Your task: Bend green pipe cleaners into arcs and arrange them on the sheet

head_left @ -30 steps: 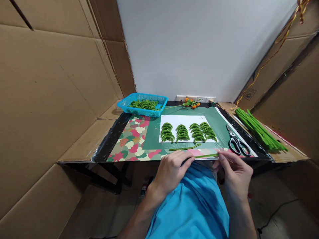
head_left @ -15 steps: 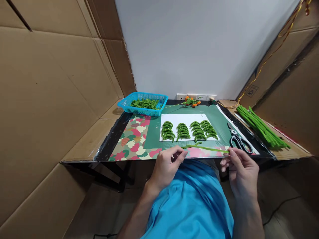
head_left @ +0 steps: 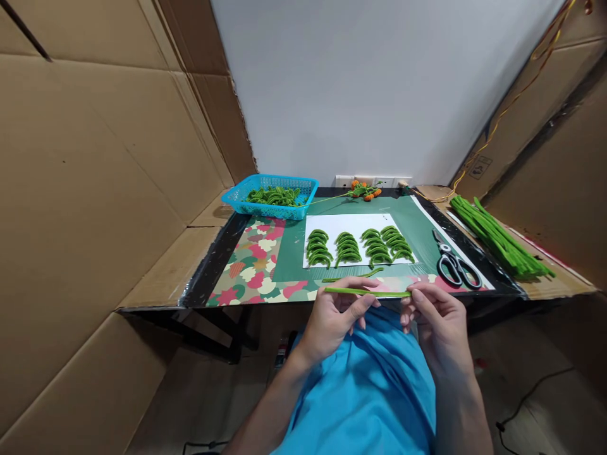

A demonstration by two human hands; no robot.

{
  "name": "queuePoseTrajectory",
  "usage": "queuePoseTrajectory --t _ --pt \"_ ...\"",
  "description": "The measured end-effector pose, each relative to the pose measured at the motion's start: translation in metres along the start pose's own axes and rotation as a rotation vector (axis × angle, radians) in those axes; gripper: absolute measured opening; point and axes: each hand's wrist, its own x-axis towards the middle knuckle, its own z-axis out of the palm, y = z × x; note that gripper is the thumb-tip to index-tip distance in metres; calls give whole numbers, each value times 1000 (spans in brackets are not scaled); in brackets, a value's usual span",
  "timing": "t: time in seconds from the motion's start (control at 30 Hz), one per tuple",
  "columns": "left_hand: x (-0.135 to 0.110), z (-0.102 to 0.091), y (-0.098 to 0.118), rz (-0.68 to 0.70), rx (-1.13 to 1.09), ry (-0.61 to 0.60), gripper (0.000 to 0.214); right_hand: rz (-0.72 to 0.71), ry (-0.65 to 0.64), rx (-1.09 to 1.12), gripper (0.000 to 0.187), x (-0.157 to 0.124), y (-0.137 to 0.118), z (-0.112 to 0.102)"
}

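One green strip [head_left: 370,292], pinched by right fingers [head_left: 429,291], crosses parted left fingers [head_left: 349,282]; cardboard print [head_left: 480,167] is illegible.

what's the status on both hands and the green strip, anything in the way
Right hand pinching green strip near one end. Left hand alongside it, grip unclear. Loose strip just beyond, scissors off right, neither apparently blocking.

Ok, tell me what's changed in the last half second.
The right hand has moved left, toward the left hand, bringing along the green strip it holds. The strip now lies across the left hand; whether that hand grips it is unclear. Unmoved: the curled pieces on the white sheet, the scissors and the blue basket.
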Motion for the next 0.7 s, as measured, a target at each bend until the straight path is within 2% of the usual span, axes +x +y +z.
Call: queuePoseTrajectory --t 0.13,0.23,0.3,0.37,0.53,0.7 --pt "0 1 -2 32 -34 48 31 6 -77 15 19 -1 0 3" --pt "-2 4 0 61 -72 97 28 28 -125 113 28 -5 0 10" --pt "-3 6 1 79 -111 93 26 40 -144 208 34 -9 1 19" --pt "-4 9 2 89 -151 68 25 9 -149 256 31 -13 4 29" --pt "-5 16 2 75 -207 22 26 -219 -29 202 11 -20 11 44" --pt "-5 22 6 26 -131 41 28 -270 59 137 9 -19 15 43"
